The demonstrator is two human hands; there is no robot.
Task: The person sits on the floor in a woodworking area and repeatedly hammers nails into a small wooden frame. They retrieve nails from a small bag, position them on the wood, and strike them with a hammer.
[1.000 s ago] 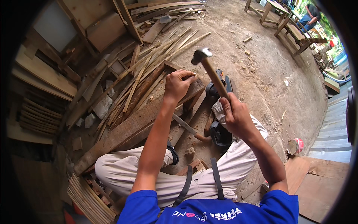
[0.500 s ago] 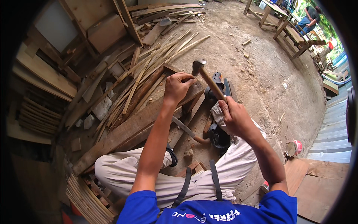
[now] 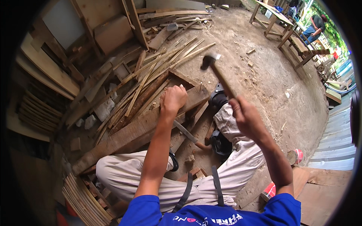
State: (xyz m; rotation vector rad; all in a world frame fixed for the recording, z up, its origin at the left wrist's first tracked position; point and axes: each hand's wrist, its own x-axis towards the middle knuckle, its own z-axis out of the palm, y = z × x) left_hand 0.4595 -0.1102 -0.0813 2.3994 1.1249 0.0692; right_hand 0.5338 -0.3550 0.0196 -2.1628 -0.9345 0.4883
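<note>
My right hand (image 3: 244,115) is closed round the wooden handle of a hammer (image 3: 223,78). The hammer is raised, and its blurred head is above and to the right of a thin nail (image 3: 201,86). That nail stands up from the far end of a wooden beam (image 3: 124,134), which slants across in front of me. My left hand (image 3: 173,100) rests on the beam, left of the nail and apart from it. Its fingers are curled in, and whatever they may hold is hidden. Below the beam lies a long metal blade with a wooden handle (image 3: 203,145).
Long thin wood strips (image 3: 151,73) lie heaped beyond the beam. My bent legs (image 3: 237,158) flank the work. A dark round object (image 3: 220,145) lies between them. Right are red cans (image 3: 298,156) and boards (image 3: 328,180). A person (image 3: 315,28) is by wooden benches (image 3: 273,17), far right.
My left hand has let go of the nail and drawn back left along the beam. The hammer has lifted up and to the right. My right leg has shifted over the power tool.
</note>
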